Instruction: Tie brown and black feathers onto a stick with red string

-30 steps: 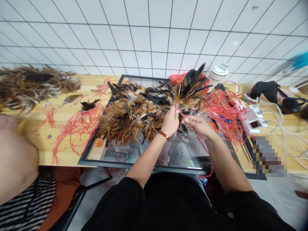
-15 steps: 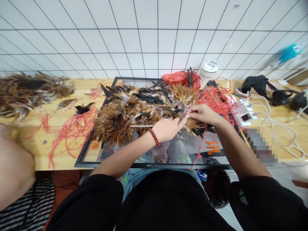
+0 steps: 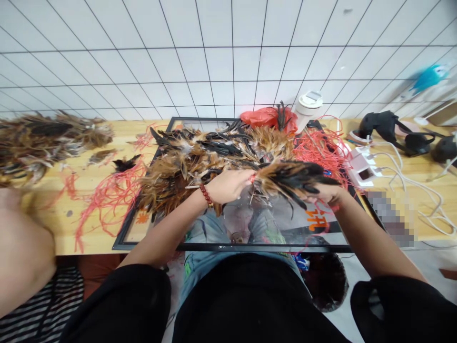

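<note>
A bundle of brown and black feathers (image 3: 285, 178) lies sideways above the glass panel, dark tips to the right. My left hand (image 3: 230, 186), with a dark red bead bracelet (image 3: 206, 195) at the wrist, is closed on its bound base, where a bit of red string (image 3: 252, 178) shows. My right hand (image 3: 326, 194) is closed at the tip end, partly hidden behind the feathers. Loose red string (image 3: 333, 207) trails from it over the glass. Behind my left hand lies a pile of similar feathers (image 3: 200, 157).
The black-framed glass panel (image 3: 228, 247) lies on a wooden table (image 3: 96, 243). Red string heaps (image 3: 317, 147), a white cup (image 3: 307, 109), a white charger with cables (image 3: 362, 166) and black straps (image 3: 385, 128) stand rightward. More feathers (image 3: 43, 138) and another person's arm (image 3: 23, 247) are at left.
Both hands were together at the pile's right side. Now they are apart, left hand further left, right hand further right and lower, with the feather bundle stretched between them, clear of the pile.
</note>
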A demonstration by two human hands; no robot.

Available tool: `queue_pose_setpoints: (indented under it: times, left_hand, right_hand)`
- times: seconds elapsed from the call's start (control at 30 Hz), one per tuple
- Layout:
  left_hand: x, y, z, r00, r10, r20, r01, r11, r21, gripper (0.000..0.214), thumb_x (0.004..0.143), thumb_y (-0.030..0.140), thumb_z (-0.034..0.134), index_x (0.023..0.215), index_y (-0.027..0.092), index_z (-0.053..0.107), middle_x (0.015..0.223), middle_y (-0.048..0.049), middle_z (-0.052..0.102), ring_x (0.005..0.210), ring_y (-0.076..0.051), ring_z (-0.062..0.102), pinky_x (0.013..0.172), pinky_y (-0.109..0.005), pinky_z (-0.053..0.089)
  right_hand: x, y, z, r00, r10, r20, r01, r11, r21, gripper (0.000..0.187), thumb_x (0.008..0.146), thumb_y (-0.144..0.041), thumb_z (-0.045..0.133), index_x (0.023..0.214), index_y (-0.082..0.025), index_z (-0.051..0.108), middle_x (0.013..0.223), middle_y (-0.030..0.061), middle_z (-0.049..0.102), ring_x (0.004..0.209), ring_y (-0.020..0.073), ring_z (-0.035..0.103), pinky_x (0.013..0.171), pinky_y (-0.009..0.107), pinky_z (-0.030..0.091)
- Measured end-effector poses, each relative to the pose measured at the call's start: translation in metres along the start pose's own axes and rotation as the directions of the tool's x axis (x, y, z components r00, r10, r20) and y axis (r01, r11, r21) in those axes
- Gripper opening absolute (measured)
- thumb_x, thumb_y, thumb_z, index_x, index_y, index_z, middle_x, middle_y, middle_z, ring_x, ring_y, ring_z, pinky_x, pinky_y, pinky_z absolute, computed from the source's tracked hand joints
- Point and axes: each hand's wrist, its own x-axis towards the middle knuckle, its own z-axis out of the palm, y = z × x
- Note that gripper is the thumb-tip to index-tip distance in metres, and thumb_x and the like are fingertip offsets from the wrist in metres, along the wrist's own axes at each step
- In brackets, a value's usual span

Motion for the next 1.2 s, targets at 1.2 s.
queue_pose_setpoints:
  times: [1.2]
  left_hand:
    - [0.034,-0.016,0.076,0.791,-0.612,0.005,-0.092,-0.127,-0.988,0.018,0.097,0.030,0.052,0.089,0.014,0.051,0.061,0.0058,0.043,0.037,0.000,0.024,0.036,-0.011,0.014]
  right_hand:
    - [0.085,-0.008,0.023,0.764,-0.055,-0.642,-0.394,0.749,-0.532,0.040,0.083,-0.054,0.054,0.075,-0.018,0.069,0.078,0.0105,0.068,0.080,0.0233,0.062,0.070,0.032,0.042]
